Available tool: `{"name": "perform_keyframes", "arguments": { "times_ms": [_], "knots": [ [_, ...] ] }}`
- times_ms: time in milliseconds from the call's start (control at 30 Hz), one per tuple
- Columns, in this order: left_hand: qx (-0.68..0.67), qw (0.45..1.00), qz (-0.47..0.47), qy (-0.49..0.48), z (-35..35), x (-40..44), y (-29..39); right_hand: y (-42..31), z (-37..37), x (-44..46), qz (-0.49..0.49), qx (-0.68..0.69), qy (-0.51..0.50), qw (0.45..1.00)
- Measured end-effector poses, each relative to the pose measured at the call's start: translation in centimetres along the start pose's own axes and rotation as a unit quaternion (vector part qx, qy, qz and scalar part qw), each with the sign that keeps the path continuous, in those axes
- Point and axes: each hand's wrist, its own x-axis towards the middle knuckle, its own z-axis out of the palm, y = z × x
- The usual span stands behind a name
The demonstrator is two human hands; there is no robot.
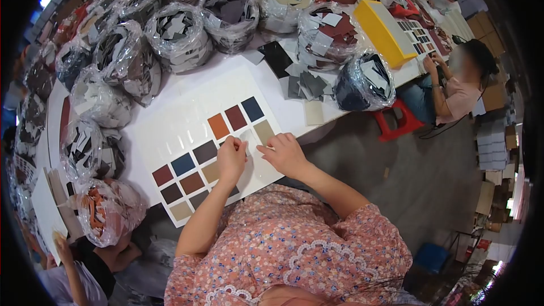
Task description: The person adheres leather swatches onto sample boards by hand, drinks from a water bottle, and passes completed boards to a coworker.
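Note:
A white sample board (187, 124) lies aslant on the table, with rows of coloured swatches along its near side. Orange (217, 126), dark red (236, 117) and navy (253, 109) swatches sit in its upper row. My left hand (231, 160) is closed in a pinch at a pale grey swatch (247, 137), partly covered by the fingers. To its right, my right hand (285, 156) rests over the board just below a beige swatch (263, 131). Its fingers are apart, and I see nothing held in them.
Clear plastic bags of swatches (178, 37) crowd the back and left of the table. Loose grey swatches (307, 85) and a black flat item (275, 59) lie beyond the board. A yellow box (384, 34), a red stool (399, 120) and a co-worker (459, 90) are at right; another person's hand (63, 247) is lower left.

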Motion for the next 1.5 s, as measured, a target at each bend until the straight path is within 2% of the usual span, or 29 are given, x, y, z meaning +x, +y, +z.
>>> {"name": "perform_keyframes", "arguments": {
  "times_ms": [167, 400, 433, 500, 567, 633, 667, 733, 767, 867, 933, 1000, 1100, 1200, 1267, 1300, 1400, 1500],
  "knots": [
    [0.058, 0.998, 0.013, 0.008, 0.3, 0.4, -0.5, -0.1, 0.6, 0.7, -0.066, -0.052, 0.01, 0.996],
    [0.158, 0.983, 0.083, 0.052, -0.7, -1.0, 1.5, 0.1, 0.7, 2.4, -0.089, -0.075, -0.026, 0.993],
    [0.181, 0.974, 0.127, 0.054, -0.8, -1.6, 1.5, 0.0, 0.9, 2.4, -0.088, -0.075, -0.021, 0.993],
    [0.256, 0.924, 0.281, 0.041, -1.4, -2.5, 1.8, -0.3, 0.7, 2.7, -0.086, -0.091, -0.012, 0.992],
    [0.321, 0.835, 0.446, 0.032, -1.8, -2.5, 0.4, -0.1, 0.7, 2.9, -0.08, -0.081, -0.019, 0.993],
    [0.335, 0.817, 0.468, 0.016, -1.4, -2.2, -1.2, 0.3, 0.7, 3.6, -0.077, -0.064, -0.017, 0.995],
    [0.344, 0.808, 0.478, 0.011, -1.5, -2.0, -1.9, 0.8, 0.4, 4.2, -0.048, -0.032, -0.056, 0.997],
    [0.337, 0.822, 0.458, -0.027, -2.1, -2.0, -1.7, 1.6, -0.7, 5.9, 0.005, 0.028, -0.138, 0.99],
    [0.333, 0.826, 0.453, -0.044, -2.5, -2.0, -1.5, 3.4, 0.6, 6.8, -0.001, 0.045, -0.082, 0.996],
    [0.319, 0.834, 0.446, -0.062, -3.2, -2.0, -0.8, 5.9, -1.9, 13.2, 0.021, 0.042, 0.03, 0.998],
    [0.303, 0.839, 0.447, -0.071, -3.3, -1.7, -0.9, 8.2, -3.4, 18.6, 0.011, 0.029, 0.188, 0.982],
    [0.261, 0.854, 0.445, -0.059, -2.9, -1.7, -1.4, 10.4, -4.4, 24.1, 0.039, -0.017, 0.255, 0.966],
    [0.217, 0.869, 0.436, -0.085, -4.0, -1.4, -1.1, 11.8, -5.8, 29.8, 0.004, -0.146, 0.24, 0.96],
    [0.188, 0.88, 0.428, -0.087, -5.2, -0.4, -1.7, 14.6, -4.4, 32.8, -0.088, -0.267, 0.179, 0.943],
    [0.196, 0.894, 0.393, -0.089, -7.9, 0.9, -1.4, 14.6, -4.3, 34.0, -0.046, -0.324, 0.032, 0.945],
    [0.198, 0.9, 0.376, -0.093, -9.3, 1.7, -1.0, 14.4, -4.4, 34.1, -0.062, -0.333, 0.039, 0.94],
    [0.231, 0.879, 0.414, 0.046, -14.7, 5.0, -1.5, 14.0, -5.1, 33.7, -0.111, -0.352, 0.066, 0.927],
    [0.183, 0.878, 0.397, 0.197, -20.7, 9.0, 0.0, 13.1, -5.4, 32.5, -0.149, -0.34, 0.102, 0.923]
  ]
}}
